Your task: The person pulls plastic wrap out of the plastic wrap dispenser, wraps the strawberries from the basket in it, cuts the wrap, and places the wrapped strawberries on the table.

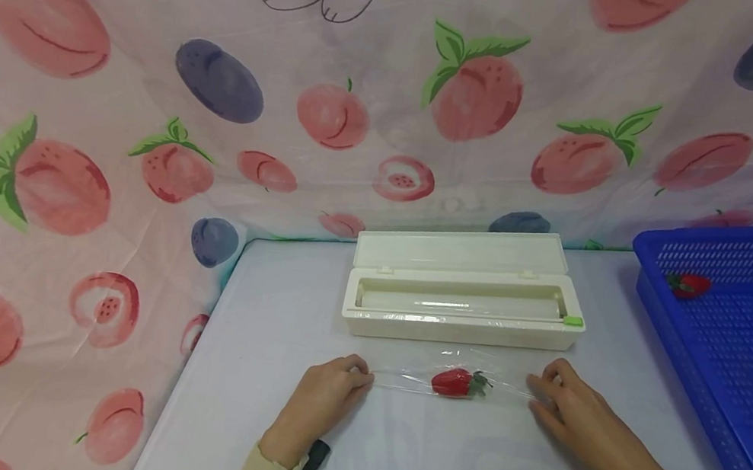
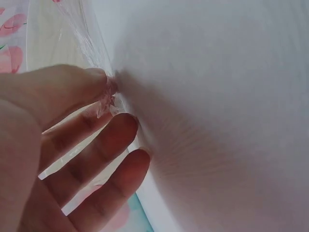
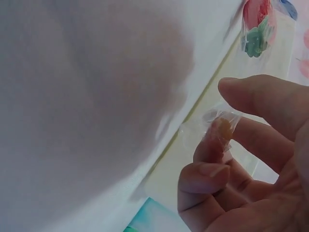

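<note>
A red strawberry (image 1: 452, 382) with green leaves lies inside a length of clear plastic wrap (image 1: 402, 380), gathered narrow on both sides. My left hand (image 1: 331, 392) pinches the wrap's left end between thumb and finger; its other fingers lie apart in the left wrist view. At the opposite end is my right hand (image 1: 575, 409), fingers curled. In the right wrist view, wrap clings around one fingertip (image 3: 221, 133), while the thumb stands apart from it. Whether the strawberry touches the table cannot be told.
Behind the strawberry stands a cream wrap dispenser (image 1: 462, 334), its lid raised, with a roll inside and a green slider (image 1: 573, 321) on the right. To the right is a blue basket (image 1: 686, 367) containing another strawberry (image 1: 690, 285). A fruit-print cloth (image 1: 341, 47) hangs behind the white table (image 1: 251, 314).
</note>
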`<move>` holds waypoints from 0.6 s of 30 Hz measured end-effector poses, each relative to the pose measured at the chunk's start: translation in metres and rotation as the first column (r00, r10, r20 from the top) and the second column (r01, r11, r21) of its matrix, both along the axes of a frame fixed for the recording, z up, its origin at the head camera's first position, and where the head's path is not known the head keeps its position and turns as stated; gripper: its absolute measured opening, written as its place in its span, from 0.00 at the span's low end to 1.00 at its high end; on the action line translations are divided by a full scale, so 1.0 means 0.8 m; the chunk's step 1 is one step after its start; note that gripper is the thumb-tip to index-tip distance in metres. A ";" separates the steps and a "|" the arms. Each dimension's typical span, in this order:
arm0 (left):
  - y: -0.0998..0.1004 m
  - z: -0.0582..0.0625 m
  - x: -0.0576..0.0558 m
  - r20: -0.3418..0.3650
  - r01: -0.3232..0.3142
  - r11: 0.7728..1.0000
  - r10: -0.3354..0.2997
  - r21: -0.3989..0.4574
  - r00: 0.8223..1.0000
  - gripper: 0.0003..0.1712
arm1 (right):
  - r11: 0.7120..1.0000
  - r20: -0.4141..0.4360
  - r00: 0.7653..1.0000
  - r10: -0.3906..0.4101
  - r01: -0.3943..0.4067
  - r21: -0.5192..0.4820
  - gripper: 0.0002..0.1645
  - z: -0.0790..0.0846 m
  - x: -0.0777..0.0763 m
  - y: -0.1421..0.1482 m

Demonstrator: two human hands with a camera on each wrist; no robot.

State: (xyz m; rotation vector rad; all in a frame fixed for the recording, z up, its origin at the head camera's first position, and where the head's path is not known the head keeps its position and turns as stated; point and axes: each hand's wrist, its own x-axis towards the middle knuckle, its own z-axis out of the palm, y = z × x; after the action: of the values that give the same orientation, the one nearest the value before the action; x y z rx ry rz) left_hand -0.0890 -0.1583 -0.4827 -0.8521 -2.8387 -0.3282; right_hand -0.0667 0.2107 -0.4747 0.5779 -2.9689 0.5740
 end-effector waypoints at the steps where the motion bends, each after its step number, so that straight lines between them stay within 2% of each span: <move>1: -0.001 0.000 0.000 -0.001 0.005 1.000 -0.005 0.002 1.000 0.07 | 1.000 -0.015 1.000 0.005 -0.005 0.000 0.19 0.000 0.000 0.000; 6: -0.007 0.005 -0.003 0.009 0.037 0.999 -0.037 0.032 0.999 0.11 | 1.000 -0.077 0.997 0.014 -0.015 -0.016 0.19 -0.001 0.003 0.002; 10: -0.012 0.009 -0.006 0.047 0.040 0.998 -0.042 0.052 0.998 0.08 | 0.999 -0.099 0.995 0.018 -0.021 -0.033 0.21 -0.001 0.004 0.002; 16: -0.015 0.009 -0.007 0.056 0.045 0.998 -0.047 0.038 0.997 0.03 | 1.000 -0.018 1.000 0.005 -0.005 -0.025 0.21 0.005 0.006 0.001; 18: -0.015 0.009 -0.007 0.054 0.043 0.998 -0.045 0.036 0.998 0.04 | 1.000 -0.022 1.000 0.009 -0.010 -0.022 0.20 0.006 0.007 0.002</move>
State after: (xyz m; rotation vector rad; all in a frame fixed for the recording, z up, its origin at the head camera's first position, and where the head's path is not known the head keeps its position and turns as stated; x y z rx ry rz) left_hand -0.0942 -0.1706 -0.4756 -0.9136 -2.8583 -0.4109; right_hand -0.0613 0.2122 -0.4702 0.5930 -2.9367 0.5967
